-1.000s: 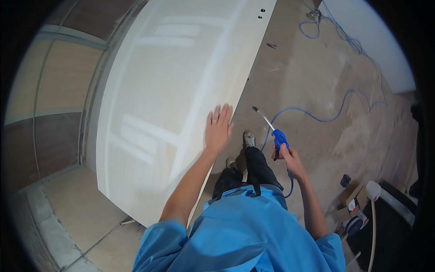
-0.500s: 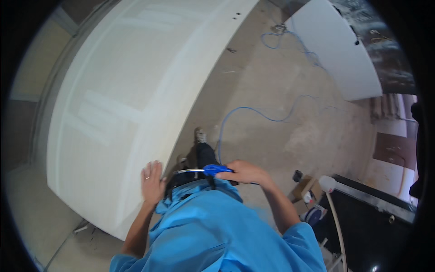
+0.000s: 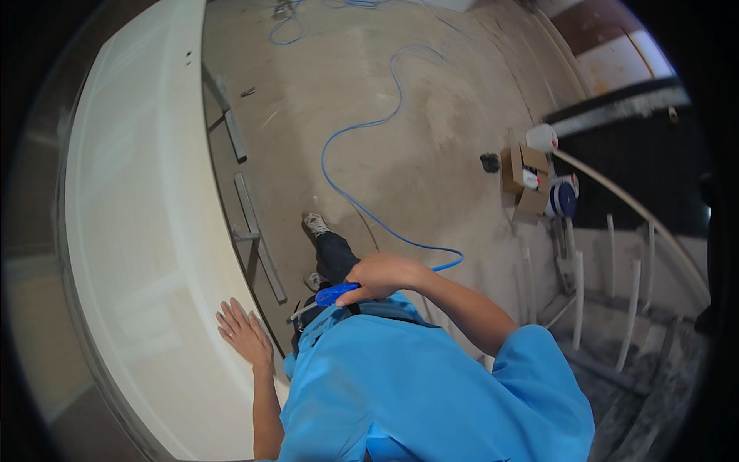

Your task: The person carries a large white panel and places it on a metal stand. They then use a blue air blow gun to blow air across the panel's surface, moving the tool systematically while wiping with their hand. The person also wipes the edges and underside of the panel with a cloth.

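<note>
My left hand (image 3: 246,336) lies flat on a large pale, smooth panel (image 3: 158,192), close to its right edge, with the fingers spread. In front of my waist, my right hand (image 3: 387,276) is closed around a blue air blow gun (image 3: 332,294). The gun's thin metal nozzle points left, toward the panel's edge, and stays apart from the surface. From behind my right hand a blue air hose (image 3: 339,189) runs out in curves over the floor. My fingers partly cover the gun's handle.
Metal legs (image 3: 258,239) show under the panel's right edge. To the right stand an open cardboard box (image 3: 512,171), a white bucket (image 3: 542,138) and a blue-lidded tub (image 3: 564,199). Upright pale pipes (image 3: 579,300) rise near my right elbow. More hose (image 3: 286,31) lies looped far off.
The view has swung to the right, so the panel sits further left and its metal legs show. My left hand stays on the panel, fingers wider apart. The blow gun's nozzle tilts lower.
</note>
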`<state>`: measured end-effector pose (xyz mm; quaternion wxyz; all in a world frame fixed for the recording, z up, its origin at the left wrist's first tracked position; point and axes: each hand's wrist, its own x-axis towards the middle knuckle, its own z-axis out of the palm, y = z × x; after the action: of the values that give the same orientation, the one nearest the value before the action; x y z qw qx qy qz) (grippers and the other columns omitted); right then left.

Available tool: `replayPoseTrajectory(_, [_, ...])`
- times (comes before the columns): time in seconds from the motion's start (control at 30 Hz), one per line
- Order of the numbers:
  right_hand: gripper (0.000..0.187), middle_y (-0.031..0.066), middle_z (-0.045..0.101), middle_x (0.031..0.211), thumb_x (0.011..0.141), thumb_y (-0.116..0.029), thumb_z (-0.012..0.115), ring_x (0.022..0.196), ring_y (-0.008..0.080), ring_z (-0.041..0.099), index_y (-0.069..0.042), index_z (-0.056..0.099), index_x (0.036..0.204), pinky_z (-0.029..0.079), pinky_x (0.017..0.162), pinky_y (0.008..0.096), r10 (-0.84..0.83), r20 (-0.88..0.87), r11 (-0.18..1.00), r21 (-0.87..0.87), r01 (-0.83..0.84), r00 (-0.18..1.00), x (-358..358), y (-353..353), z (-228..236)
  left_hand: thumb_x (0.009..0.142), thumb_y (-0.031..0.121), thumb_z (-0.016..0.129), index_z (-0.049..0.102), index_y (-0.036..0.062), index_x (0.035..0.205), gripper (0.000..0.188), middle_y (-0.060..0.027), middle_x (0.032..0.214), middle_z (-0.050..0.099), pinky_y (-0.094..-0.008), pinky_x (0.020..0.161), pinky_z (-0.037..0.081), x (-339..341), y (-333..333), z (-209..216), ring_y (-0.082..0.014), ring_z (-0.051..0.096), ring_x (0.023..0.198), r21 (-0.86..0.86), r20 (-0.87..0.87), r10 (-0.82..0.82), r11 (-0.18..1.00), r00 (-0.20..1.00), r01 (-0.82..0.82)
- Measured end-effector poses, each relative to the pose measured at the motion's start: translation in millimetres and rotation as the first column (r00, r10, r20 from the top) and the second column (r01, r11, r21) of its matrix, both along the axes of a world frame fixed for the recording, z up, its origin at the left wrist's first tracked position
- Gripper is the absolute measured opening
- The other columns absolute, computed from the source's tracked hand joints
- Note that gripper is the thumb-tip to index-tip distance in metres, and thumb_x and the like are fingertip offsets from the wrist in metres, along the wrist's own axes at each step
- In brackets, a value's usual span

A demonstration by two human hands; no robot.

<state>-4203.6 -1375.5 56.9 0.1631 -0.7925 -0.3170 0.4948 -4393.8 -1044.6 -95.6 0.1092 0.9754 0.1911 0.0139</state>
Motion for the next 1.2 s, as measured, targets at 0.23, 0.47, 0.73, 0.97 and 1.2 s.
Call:
replayPoseTrajectory(0.23, [0.077, 0.0171, 0.072, 0.08, 0.097, -0.076, 0.054, 0.081, 0.0371, 0.072, -0.002, 0.075, 0.1, 0.055, 0.074, 0.0476, -0.261, -0.04, 0.944, 0.197, 0.264, 0.964, -89.1, -82.3, 3.9, 0.113, 0.034, 0.038, 0.037, 0.0046, 0.163, 0.058, -0.0181, 0.17, 0.034, -0.0532, 0.13, 0.012, 14.3, -20.2, 18.5, -0.0421, 0.024, 0.159, -0.083, 0.137, -0.125, 0.987, 0.983, 0.137])
replayPoseTrajectory(0.47, [0.038, 0.0091, 0.077, 0.093, 0.1, -0.04, 0.073, 0.079, 0.018, 0.071, -0.003, 0.075, 0.111, 0.058, 0.07, 0.0332, -0.63, -0.605, 0.18, 0.496, 0.849, 0.487, -122.0, -153.0, 28.5, 0.102, 0.027, 0.06, 0.059, 0.0027, 0.145, 0.05, -0.0208, 0.145, 0.063, -0.0438, 0.116, 0.043, 26.5, -188.5, 101.5, -0.0363, 0.057, 0.138, -0.719, 0.123, -0.399, 0.595, 0.909, 0.358])
replayPoseTrajectory(0.73, [0.054, 0.0134, 0.077, 0.108, 0.111, -0.047, 0.051, 0.094, 0.0237, 0.076, 0.003, 0.067, 0.123, 0.058, 0.076, 0.0336, -0.515, -0.827, -0.574, 0.53, 0.624, 0.228, -16.5, -307.8, 61.5, 0.11, 0.034, 0.059, 0.063, 0.0029, 0.118, 0.033, -0.006, 0.108, 0.067, -0.0349, 0.095, 0.056, 96.4, -485.6, 128.4, -0.0167, 0.07, 0.097, -0.98, -0.003, -0.798, -0.117, 0.603, -0.16])
replayPoseTrajectory(0.97, [0.05, 0.0109, 0.073, 0.116, 0.112, -0.05, 0.046, 0.11, 0.0236, 0.07, -0.005, 0.062, 0.128, 0.057, 0.089, 0.0389, -0.72, -0.691, -0.502, 0.453, 0.737, -0.066, 17.2, -398.7, 7.2, 0.111, 0.042, 0.056, 0.062, 0.0103, 0.101, 0.033, 0.005, 0.074, 0.053, -0.0275, 0.065, 0.047, 196.3, -504.9, 171.4, -0.0063, 0.054, 0.068, -0.961, 0.168, -0.605, -0.275, 0.778, -0.007])
replayPoseTrajectory(1.2, [0.049, 0.0065, 0.075, 0.107, 0.111, -0.048, 0.051, 0.099, 0.0136, 0.069, -0.006, 0.07, 0.127, 0.053, 0.086, 0.0281, -0.505, -0.849, 0.153, 0.089, 0.984, 0.155, -37.2, -320.8, -79.3, 0.11, 0.034, 0.06, 0.06, 0.0124, 0.103, 0.023, 0.0041, 0.073, 0.058, -0.0296, 0.076, 0.057, 265.1, -474.4, 158.1, -0.0102, 0.062, 0.071, -0.918, -0.139, -0.205, -0.341, 0.969, -0.204])
